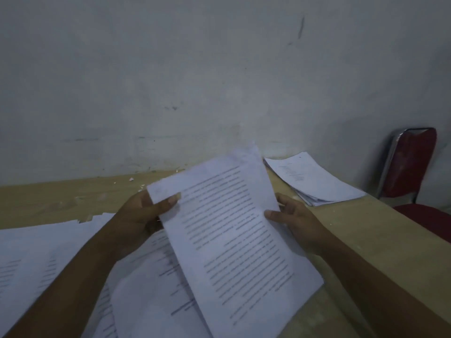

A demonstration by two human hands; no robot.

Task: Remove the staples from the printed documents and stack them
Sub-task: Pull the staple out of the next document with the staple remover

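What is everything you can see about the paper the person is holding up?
The held document is white paper printed with many lines of dark text, too blurred to read. Another sheet's corner peeks out behind its top, so it seems several sheets. It is raised above the table, tilted leftward. The left hand pinches its upper left corner, thumb on front; the right hand grips its right edge. No staple can be made out.

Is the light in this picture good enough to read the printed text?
Head view: no; the light is dim and bluish, the text on the held document is blurred to grey streaks, and the left hand and right hand are dark.
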